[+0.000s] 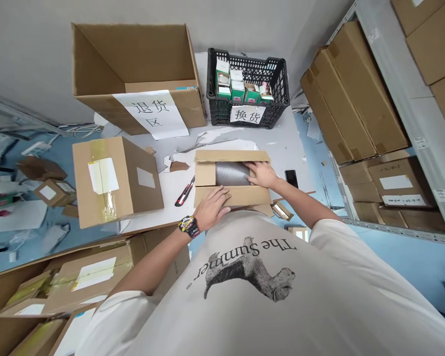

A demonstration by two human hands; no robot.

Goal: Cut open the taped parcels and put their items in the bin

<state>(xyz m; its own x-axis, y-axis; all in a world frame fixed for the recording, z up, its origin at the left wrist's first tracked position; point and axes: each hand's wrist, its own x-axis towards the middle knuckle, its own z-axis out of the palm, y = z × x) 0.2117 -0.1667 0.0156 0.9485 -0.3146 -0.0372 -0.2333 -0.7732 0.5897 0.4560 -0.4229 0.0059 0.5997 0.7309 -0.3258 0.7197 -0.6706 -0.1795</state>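
My left hand, with a colourful wristwatch, lies flat on the near flap of an open cardboard box. My right hand rests across the box's opening, its fingers touching the right end of a grey ribbed cylindrical package inside. Neither hand grips anything. The package's lower part is hidden by the flaps. A red-and-black utility knife lies on the white table, left of the box. Further left stands a taped cardboard carton.
A black phone lies right of the box. At the back are a black crate of small boxes, signed 换货, and an open carton, signed 退货区. Stacked cartons fill the metal shelving on the right. More cartons sit at lower left.
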